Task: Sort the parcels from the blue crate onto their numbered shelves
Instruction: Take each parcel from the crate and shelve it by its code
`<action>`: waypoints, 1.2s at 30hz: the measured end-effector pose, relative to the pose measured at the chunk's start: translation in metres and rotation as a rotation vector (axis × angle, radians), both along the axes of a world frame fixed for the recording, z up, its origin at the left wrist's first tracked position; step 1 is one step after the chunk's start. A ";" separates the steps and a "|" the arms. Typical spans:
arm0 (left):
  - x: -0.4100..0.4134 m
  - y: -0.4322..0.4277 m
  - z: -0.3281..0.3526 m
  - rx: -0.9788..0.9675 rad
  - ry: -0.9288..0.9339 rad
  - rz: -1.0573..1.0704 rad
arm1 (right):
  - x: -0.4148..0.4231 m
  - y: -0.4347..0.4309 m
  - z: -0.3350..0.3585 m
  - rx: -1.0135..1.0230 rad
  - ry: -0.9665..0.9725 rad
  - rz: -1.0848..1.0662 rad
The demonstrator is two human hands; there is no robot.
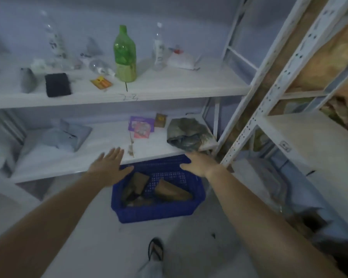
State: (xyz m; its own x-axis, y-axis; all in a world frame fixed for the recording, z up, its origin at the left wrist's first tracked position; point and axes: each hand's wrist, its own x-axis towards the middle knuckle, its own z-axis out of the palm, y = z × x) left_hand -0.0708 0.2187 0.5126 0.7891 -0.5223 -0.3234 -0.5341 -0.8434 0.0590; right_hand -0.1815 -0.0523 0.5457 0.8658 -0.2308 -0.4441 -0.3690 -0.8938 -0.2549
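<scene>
A blue crate [155,212] stands on the floor, partly under the lower white shelf [68,167]. Inside it lie brown parcels [173,192]. My left hand [110,162] is stretched out flat with straight fingers over the shelf's front edge, above the crate's left rim. My right hand [199,164] hovers with relaxed fingers over the crate's far right corner, just below a grey-green wrapped parcel [189,135] lying on the lower shelf. Neither hand holds anything. The upper shelf [169,89] carries a handwritten number on its front edge.
The upper shelf holds a green bottle [125,55], clear bottles, a black pouch [57,84] and small packets. A pale bag [68,137] and purple cards [141,126] lie on the lower shelf. A second metal rack [269,93] stands at right. My sandalled foot [155,250] is below the crate.
</scene>
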 end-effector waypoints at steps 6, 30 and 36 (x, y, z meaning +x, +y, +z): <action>0.065 -0.052 -0.112 0.059 0.137 0.045 | 0.069 -0.068 -0.126 0.037 0.233 -0.007; 0.193 -0.069 -0.680 -0.299 0.819 1.006 | 0.216 0.012 -0.723 0.570 0.484 -0.789; 0.172 -0.070 -0.713 -0.112 0.655 0.946 | 0.227 0.017 -0.760 0.716 0.721 -0.894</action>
